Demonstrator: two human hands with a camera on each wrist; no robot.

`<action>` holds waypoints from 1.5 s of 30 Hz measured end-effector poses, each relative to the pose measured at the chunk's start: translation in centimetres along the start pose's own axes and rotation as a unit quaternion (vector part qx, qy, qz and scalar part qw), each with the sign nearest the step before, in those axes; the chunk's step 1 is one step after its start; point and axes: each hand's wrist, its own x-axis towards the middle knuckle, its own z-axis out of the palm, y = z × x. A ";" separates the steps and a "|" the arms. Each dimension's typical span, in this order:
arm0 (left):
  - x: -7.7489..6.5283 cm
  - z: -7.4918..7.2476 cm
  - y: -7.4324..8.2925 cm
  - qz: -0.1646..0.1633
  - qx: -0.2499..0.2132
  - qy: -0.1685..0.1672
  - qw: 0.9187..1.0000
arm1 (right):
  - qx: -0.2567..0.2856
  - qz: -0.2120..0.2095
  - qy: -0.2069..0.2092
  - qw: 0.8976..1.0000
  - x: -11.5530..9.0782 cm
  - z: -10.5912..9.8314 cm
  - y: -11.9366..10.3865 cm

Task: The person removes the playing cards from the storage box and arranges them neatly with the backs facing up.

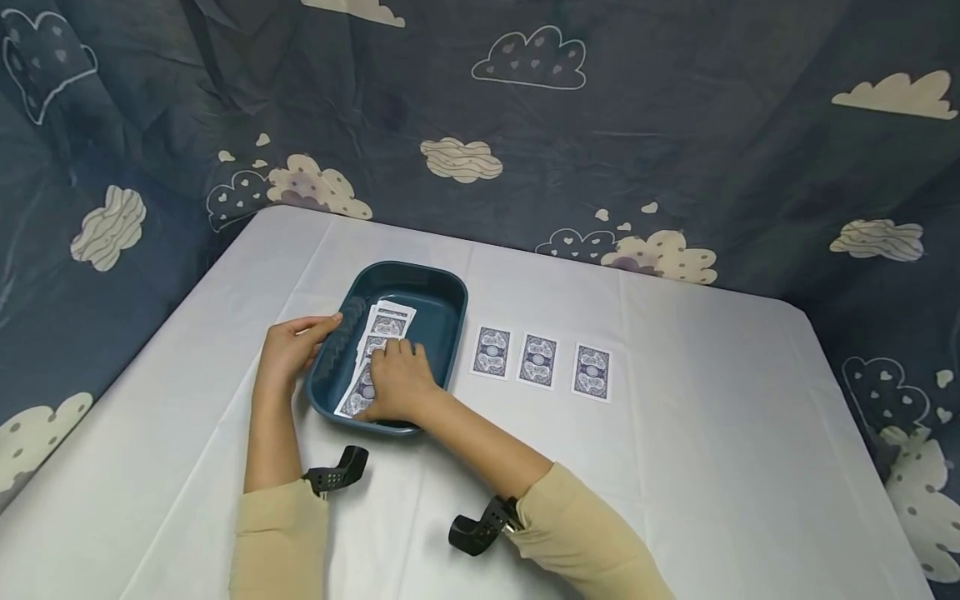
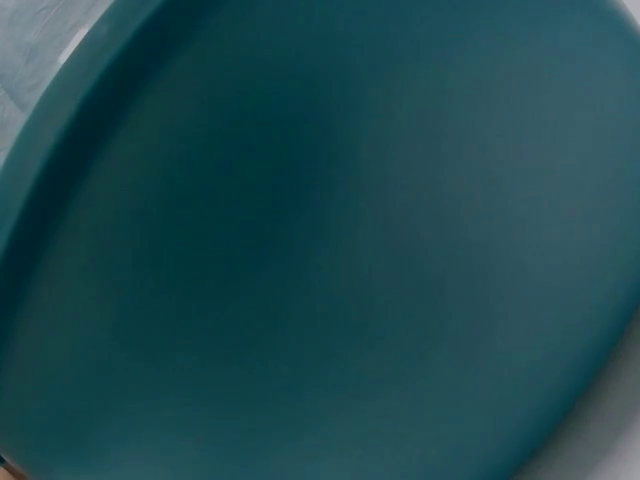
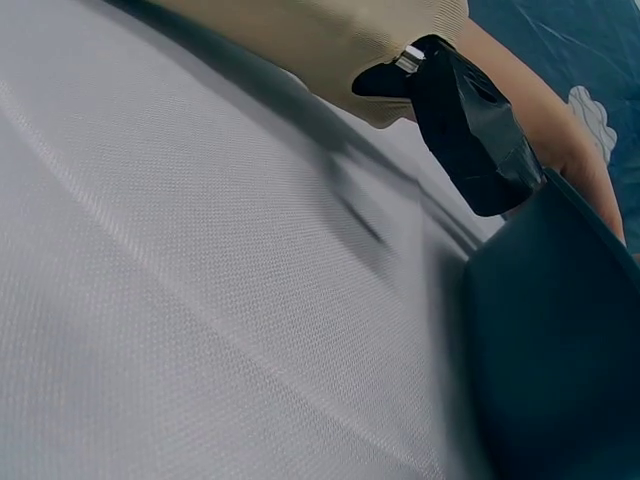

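Observation:
A dark teal tray (image 1: 442, 292) stands on the white tablecloth; its wall (image 2: 300, 250) fills the left wrist view. My left hand (image 1: 288, 350) grips the tray's left rim, fingertips at the edge. Inside the tray, along its left side, lies an uneven spread of playing cards (image 1: 390, 321), blue patterned backs up. My right hand (image 1: 402, 379) reaches over the near right rim. Its fingers and thumb bend down around the nearest playing card (image 1: 352, 400), partly covering it. In the right wrist view the tray's outer wall (image 3: 560, 340) shows, but neither hand's fingers do.
Three face-down playing cards (image 1: 491, 352), (image 1: 537, 361), (image 1: 592, 372) lie in a spaced row right of the tray. Black wrist cameras (image 1: 337, 471), (image 1: 480, 527) sit on both forearms. A dark cloud-patterned curtain (image 1: 525, 167) hangs behind the table.

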 end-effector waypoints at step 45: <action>0.3 -0.1 0.0 -0.010 0.045 0.011 0.999 | 0.134 -0.069 0.217 0.964 -7.9 -6.4 15.1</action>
